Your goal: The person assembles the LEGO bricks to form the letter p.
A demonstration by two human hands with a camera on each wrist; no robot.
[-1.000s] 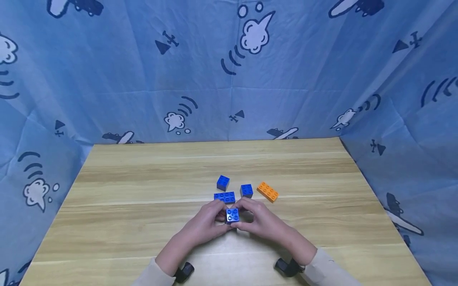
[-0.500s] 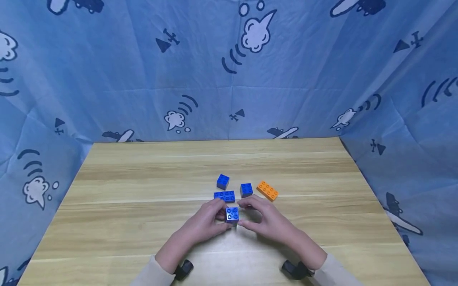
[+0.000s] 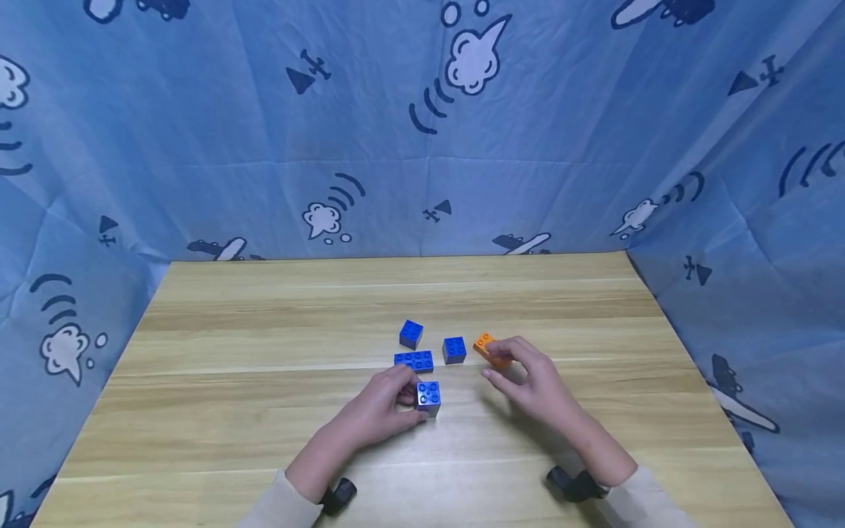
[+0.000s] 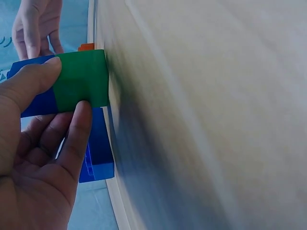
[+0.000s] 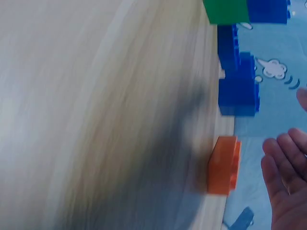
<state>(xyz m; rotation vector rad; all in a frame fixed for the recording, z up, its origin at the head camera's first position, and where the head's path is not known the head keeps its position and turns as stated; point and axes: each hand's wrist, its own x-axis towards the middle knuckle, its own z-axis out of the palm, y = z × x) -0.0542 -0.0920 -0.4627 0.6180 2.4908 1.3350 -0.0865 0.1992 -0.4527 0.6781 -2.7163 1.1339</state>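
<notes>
My left hand (image 3: 379, 411) pinches a two-brick stack between thumb and fingers. Its upper blue brick (image 3: 428, 394) shows four-sided and studded in the head view, while the green brick (image 4: 82, 79) beneath it appears in the left wrist view, standing at the tabletop. Over the orange brick (image 3: 484, 343), a flat two-row one, hovers my right hand (image 3: 538, 381), fingers apart and slightly bent. In the head view its fingertips cover part of that brick; the right wrist view has the orange brick (image 5: 223, 165) on the table with the fingers (image 5: 283, 160) apart from it.
Beyond the stack lies a long blue brick (image 3: 414, 361). One square blue brick (image 3: 454, 350) stands right of it, another square blue brick (image 3: 411, 334) behind it. The wooden table (image 3: 264, 330) meets a blue printed curtain (image 3: 370, 132) at its back edge.
My right hand has let go of the blue and green stack and moved right and away from me, over the orange brick. The left hand stays put with the stack.
</notes>
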